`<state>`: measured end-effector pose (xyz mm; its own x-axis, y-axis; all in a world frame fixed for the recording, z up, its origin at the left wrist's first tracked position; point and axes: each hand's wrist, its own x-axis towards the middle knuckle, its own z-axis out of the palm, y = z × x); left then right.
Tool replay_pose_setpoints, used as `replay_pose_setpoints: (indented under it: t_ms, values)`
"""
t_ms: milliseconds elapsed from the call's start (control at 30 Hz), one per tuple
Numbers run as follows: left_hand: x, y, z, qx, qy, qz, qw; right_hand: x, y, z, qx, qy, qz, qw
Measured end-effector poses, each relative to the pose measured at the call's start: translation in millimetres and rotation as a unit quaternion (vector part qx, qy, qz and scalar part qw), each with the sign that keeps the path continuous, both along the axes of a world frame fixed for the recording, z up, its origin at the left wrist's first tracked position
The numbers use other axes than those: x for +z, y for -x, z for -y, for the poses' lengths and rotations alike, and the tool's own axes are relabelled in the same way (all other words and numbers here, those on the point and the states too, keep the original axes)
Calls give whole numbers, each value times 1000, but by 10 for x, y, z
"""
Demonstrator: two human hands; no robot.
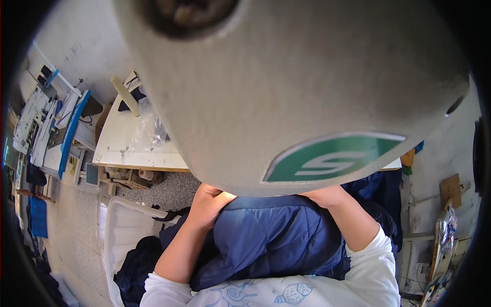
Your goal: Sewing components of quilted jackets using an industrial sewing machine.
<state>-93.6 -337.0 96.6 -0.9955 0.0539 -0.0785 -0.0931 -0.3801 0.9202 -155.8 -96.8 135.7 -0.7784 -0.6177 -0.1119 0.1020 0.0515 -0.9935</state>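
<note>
A navy quilted garment [271, 235] lies bunched over my lap, its smooth band [271, 201] running across between my hands. At the band's left end, my left hand [208, 203] is closed on the cloth, the thumb along the edge and the other fingers mostly hidden. My right hand [327, 196] meets the band's right end. Its fingers are out of sight behind a large grey machine head [307, 97], so their grip cannot be made out. This machine head, with a green badge [332, 158], fills the upper middle and hides whatever lies beneath it.
Left of me stands a white plastic bin [117, 230] with dark cloth [138, 271] hanging over it. Beyond is a white worktable [117, 138] with a clear plastic bag [148, 128]. Another machine with a blue-edged table [74, 133] stands far left. Cardboard [450, 190] leans at right.
</note>
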Motion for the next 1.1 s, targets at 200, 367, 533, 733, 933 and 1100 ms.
replay_pose_setpoints:
  t_ms: [200,367,533,733,933,1100]
  values:
    - [-24,36,-8,23,8,14,1000,33,-22,15,-23,34,19,999]
    - [-64,55,-11,34,-7,22,999,-7,-8,7,-17,46,30,998]
    - [-63,56,-23,38,-4,19,999,3,-23,6,-16,53,28,998]
    - [-75,63,-41,51,-4,10,999,37,-42,15,-22,111,71,991]
    - [-62,77,-52,51,21,-5,998,-102,27,13,-17,68,10,997]
    - [-132,74,-27,36,31,-27,999,-59,34,32,-12,60,1,998]
